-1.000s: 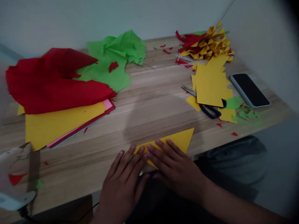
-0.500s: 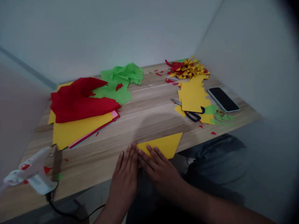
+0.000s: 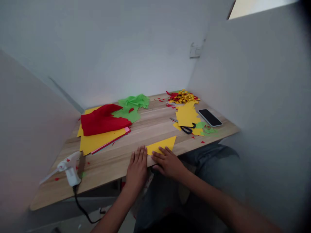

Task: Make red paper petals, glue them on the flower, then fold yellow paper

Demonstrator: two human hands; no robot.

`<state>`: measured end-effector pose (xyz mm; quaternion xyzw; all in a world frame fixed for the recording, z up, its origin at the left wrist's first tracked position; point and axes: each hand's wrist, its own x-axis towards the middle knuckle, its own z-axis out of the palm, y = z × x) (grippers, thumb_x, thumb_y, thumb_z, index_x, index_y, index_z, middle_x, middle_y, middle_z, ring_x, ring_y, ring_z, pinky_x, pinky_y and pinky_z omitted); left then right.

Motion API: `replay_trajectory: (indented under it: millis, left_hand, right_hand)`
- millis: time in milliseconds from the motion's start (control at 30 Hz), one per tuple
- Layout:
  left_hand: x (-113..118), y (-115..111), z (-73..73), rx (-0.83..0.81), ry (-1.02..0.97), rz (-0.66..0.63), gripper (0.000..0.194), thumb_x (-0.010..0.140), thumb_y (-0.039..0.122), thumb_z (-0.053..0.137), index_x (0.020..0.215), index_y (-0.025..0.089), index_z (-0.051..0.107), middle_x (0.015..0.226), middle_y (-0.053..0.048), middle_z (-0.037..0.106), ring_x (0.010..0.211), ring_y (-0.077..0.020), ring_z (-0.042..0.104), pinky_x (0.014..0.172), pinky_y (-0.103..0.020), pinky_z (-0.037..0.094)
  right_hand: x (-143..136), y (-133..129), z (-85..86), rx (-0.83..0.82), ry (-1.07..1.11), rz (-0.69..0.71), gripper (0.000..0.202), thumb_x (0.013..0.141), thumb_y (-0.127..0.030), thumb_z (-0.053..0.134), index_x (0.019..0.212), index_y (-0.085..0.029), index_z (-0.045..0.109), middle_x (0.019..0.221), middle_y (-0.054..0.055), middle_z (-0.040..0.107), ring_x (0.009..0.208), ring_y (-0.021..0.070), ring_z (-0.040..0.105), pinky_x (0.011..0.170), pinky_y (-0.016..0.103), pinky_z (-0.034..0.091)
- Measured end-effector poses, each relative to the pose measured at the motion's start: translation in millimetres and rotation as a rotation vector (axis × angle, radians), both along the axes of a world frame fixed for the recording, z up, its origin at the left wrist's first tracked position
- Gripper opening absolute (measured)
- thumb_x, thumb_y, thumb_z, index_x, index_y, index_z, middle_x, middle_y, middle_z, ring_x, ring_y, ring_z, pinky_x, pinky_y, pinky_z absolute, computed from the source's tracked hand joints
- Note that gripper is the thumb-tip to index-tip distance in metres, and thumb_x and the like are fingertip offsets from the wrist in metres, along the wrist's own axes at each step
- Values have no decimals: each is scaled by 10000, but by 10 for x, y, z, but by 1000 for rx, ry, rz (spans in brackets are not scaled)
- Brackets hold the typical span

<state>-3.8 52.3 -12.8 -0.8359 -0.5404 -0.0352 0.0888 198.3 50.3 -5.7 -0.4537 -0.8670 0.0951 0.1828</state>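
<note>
A yellow paper (image 3: 165,143) with a slanted right end lies flat at the table's front edge, apparently folded. My left hand (image 3: 137,163) rests flat at its left end, fingers stretched out side by side and pointing away from me. On the paper's lower middle lie the spread fingertips of my right hand (image 3: 167,161), whose thumb hangs near the table edge. Neither hand grips anything. Beyond the paper to the right, dark-handled scissors (image 3: 186,129) lie partly under yellow paper pieces (image 3: 186,116).
A white glue gun (image 3: 72,168) with a black cord stands at the left front. Red crepe paper (image 3: 103,121) covers a stack of coloured sheets (image 3: 97,141), beside green crepe paper (image 3: 128,111). A phone (image 3: 210,117) and a yellow paper bundle (image 3: 184,96) lie right.
The camera view has tilted up and drawn back, showing more wall. My right hand has shifted slightly on the yellow paper; my left stays at its left end.
</note>
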Motion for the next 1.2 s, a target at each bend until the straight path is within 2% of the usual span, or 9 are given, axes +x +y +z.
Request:
replay_trajectory:
  millis: [133, 333, 400, 467, 600, 667, 767, 900, 1200]
  left_hand:
    - [77, 63, 13, -23, -4, 8, 712, 784, 64, 432, 1493, 66, 366, 1584, -154, 314, 1472, -265, 292, 1186, -457, 257]
    - [147, 101, 82, -134, -92, 30, 799, 740, 149, 548, 1503, 53, 330, 1598, -178, 277, 1488, -300, 241, 1200, -485, 190]
    - [111, 112, 133, -204, -217, 25, 845, 719, 221, 629, 1499, 73, 338, 1602, -195, 264, 1493, -328, 213, 1203, -523, 140]
    - [41, 187, 187, -313, -505, 7, 850, 697, 333, 712, 1466, 145, 402, 1588, -189, 314, 1477, -353, 247, 1193, -563, 126]
    - [-16, 711, 235, -348, -1364, 31, 512, 753, 420, 719, 1211, 246, 572, 1279, -119, 607, 1194, -276, 556, 1052, -476, 392]
    - [64, 1124, 220, -281, -1520, 37, 433, 781, 425, 694, 1141, 244, 537, 1055, -64, 623, 974, -202, 612, 884, -366, 487]
    - [253, 1671, 161, -258, -1704, 14, 367, 782, 458, 678, 1015, 243, 495, 833, 18, 563, 698, -123, 571, 675, -259, 484]
    - [393, 1930, 70, -333, -1855, 20, 375, 713, 388, 767, 924, 222, 506, 781, 29, 598, 627, -96, 565, 613, -222, 465]
    - [353, 1850, 91, -374, -1999, 69, 411, 587, 231, 847, 799, 206, 496, 755, 40, 671, 696, -110, 657, 722, -248, 504]
  right_hand:
    - [-11, 249, 107, -17, 85, -92, 365, 979, -333, 504, 1272, -166, 645, 1353, 85, 635, 1210, 281, 560, 1068, 459, 406]
    - [-132, 482, 60, 1, 156, -91, 364, 946, -254, 543, 1295, -202, 632, 1366, 79, 623, 1225, 284, 516, 1072, 460, 369]
    - [-133, 617, 60, -5, 192, -72, 292, 915, -250, 596, 1187, -211, 692, 1275, 83, 676, 1153, 277, 553, 1023, 449, 402]
    - [-115, 826, 91, -12, 241, -46, 200, 893, -244, 628, 1058, -206, 734, 1122, 83, 726, 1042, 246, 597, 954, 403, 442]
    - [-134, 1426, 176, -3, 399, -25, 119, 865, -219, 647, 946, -198, 731, 914, 56, 722, 878, 189, 624, 831, 310, 475]
    - [-189, 1723, 175, -2, 498, -37, 102, 865, -204, 623, 904, -197, 717, 838, 31, 709, 768, 161, 619, 748, 273, 477]
    - [-256, 2019, 91, -15, 640, -84, 116, 860, -204, 588, 836, -183, 699, 748, 22, 679, 665, 148, 591, 657, 254, 465]
    - [-227, 2083, -50, -58, 792, -139, 136, 837, -274, 611, 837, -183, 714, 766, 42, 684, 675, 159, 585, 657, 266, 466]
    - [-217, 2027, -77, -276, 1015, -104, 261, 826, -445, 639, 840, -207, 745, 837, 50, 761, 721, 193, 680, 671, 293, 533]
